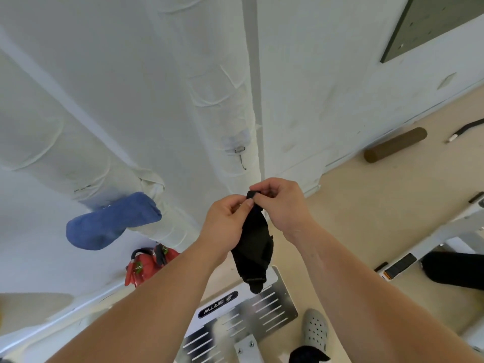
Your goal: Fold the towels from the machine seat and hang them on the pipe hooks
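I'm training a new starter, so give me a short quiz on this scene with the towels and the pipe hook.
1. True or false: the blue terry towel hangs against the white wrapped pipe.
2. The black cloth towel is held by: A one hand, B both hands, C neither.
3. What hangs on the small metal hook?
Key: 1 true; 2 B, left hand and right hand pinch its top; 3 nothing.

text: "BRTW", upside down | on: dark oval badge (218, 305) | where: metal footplate (262, 313)
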Demonstrator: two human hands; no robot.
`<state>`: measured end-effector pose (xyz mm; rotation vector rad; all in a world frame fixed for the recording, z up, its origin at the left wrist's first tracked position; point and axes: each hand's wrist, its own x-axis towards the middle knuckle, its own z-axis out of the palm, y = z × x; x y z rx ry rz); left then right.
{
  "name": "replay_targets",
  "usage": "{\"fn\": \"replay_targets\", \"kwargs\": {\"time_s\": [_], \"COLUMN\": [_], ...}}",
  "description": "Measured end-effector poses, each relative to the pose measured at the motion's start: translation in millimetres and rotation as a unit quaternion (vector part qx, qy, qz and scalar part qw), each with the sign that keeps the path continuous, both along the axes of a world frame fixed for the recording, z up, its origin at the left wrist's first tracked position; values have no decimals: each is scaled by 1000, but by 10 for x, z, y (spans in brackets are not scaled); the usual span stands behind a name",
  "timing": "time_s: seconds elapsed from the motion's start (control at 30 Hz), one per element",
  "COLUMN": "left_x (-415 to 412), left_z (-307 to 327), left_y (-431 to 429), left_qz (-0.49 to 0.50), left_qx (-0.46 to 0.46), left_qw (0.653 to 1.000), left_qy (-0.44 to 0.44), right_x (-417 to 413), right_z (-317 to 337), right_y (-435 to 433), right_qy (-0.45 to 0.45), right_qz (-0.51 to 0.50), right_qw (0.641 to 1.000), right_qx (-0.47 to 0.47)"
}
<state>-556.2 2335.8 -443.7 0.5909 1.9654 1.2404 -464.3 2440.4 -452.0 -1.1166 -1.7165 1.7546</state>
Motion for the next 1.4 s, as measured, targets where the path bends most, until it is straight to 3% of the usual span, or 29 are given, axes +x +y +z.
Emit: {"fn": "replay_targets", "kwargs": {"time_s": [0.17,0.33,0.47,0.67,1.03,1.23,1.4], "left_x": [-187,-425,-540,-638,-718,-671,-619], "left_z": [-162,-329,-453,-602,-754,-723,-515], "left_y": [199,431,655,844,807,781,654], "left_qz": [34,31,54,89,27,56,-21], "left_qx": [-1,-30,-35,-59,-65,-114,-213], "left_qw": [999,985,969,967,973,976,953], "left_qy": [21,165,240,231,219,177,215], "right_x": [-217,-395,-514,-719,-834,-767,-601], "right_z": [-130,-193,-285,-476,-689,-667,-541], "right_y": [253,492,662,745,668,646,598], "right_qy": [-12,0,-24,-63,-110,-115,-150], "right_qz": [46,44,-19,-39,1,-5,31], "right_qw": [999,999,999,995,987,986,979], "right_qx": [8,15,22,66,115,119,132]}}
